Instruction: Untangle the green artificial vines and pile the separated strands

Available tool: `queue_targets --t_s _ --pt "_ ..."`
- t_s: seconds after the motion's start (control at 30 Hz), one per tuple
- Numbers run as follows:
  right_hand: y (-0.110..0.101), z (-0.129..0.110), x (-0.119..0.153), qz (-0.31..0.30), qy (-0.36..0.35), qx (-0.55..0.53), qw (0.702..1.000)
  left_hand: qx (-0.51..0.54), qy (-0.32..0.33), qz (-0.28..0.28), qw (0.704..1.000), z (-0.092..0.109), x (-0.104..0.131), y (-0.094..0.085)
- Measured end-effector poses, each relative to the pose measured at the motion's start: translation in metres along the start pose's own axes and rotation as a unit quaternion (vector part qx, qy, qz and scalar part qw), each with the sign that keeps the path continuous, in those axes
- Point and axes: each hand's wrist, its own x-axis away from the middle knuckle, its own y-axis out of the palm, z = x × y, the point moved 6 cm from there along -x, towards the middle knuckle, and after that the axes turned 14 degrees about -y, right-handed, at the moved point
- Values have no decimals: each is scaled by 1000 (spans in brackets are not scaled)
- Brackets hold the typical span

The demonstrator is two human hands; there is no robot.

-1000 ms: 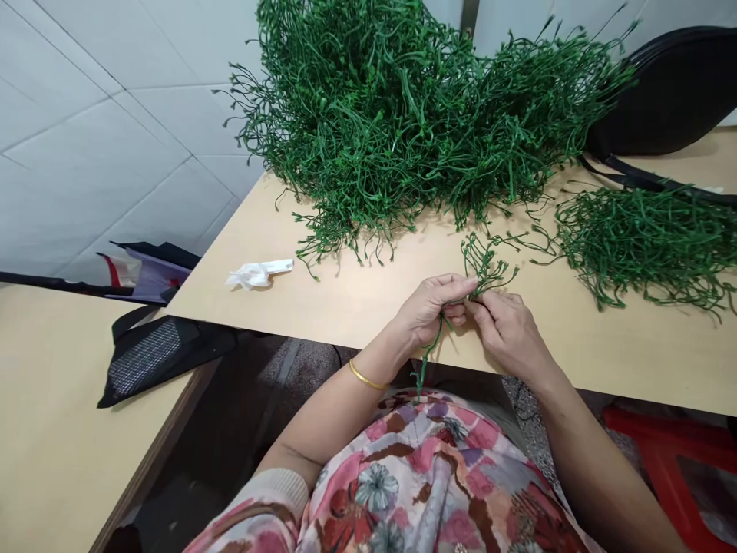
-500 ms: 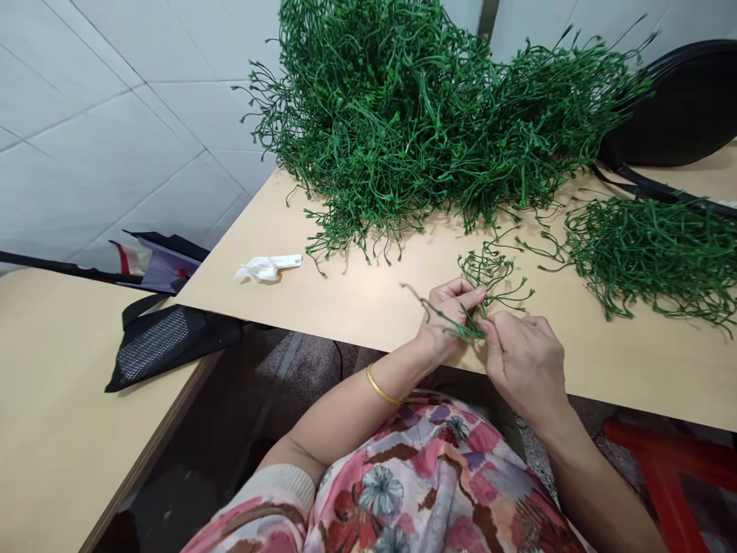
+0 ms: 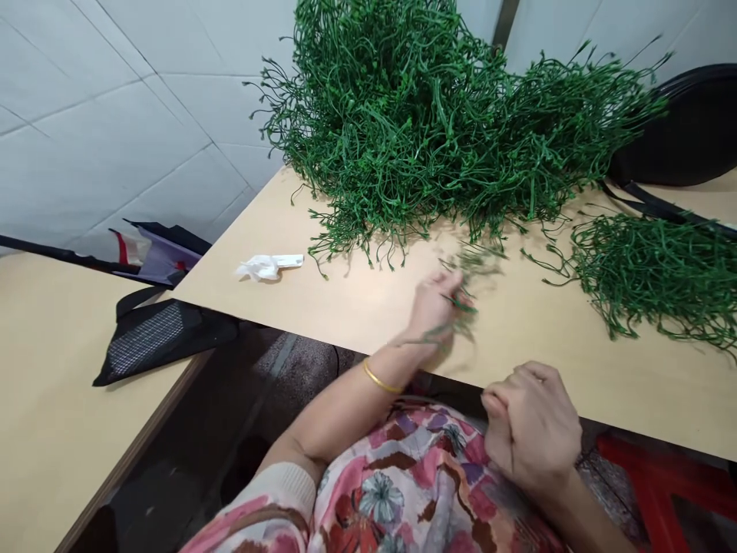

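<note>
My left hand [image 3: 433, 307] is over the near part of the tan table [image 3: 357, 299], closed around a small green plastic sprig [image 3: 469, 269] that is blurred by motion. It wears a gold bangle at the wrist. My right hand [image 3: 533, 426] is off the table edge, near my lap, with its fingers curled in and nothing visible in them. A big heap of green plastic stems [image 3: 426, 115] fills the far side of the table. A smaller flatter pile of stems [image 3: 656, 273] lies to the right.
A crumpled white wrapper [image 3: 268, 266] lies on the table's left part. A black bag [image 3: 685, 127] sits at the far right. A second tan table [image 3: 51, 399] stands to the left with a black mesh bag [image 3: 155, 342] on it. A red stool [image 3: 673, 480] is below right.
Both hands were pinched together on the sprig. Now my right hand has let go and dropped back toward my lap, while my left hand swings the sprig over the table.
</note>
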Motion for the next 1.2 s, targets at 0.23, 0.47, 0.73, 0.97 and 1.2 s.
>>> queue_targets --t_s 0.23,0.47,0.73,0.97,1.2 --pt "-8 52 12 61 174 5 983 -114 -44 -78 989 0 0 -3" --pt "25 71 1 9 158 -106 982 -137 -49 -126 981 -6 1 0" --pt "29 80 3 -14 169 -66 983 -131 47 -108 984 1 4 -5" --pt "30 76 0 -2 129 -92 987 -185 -1 -122 975 -5 -4 -1" --pt "32 75 5 -3 136 -110 985 -137 -3 -115 984 -4 -7 -5"
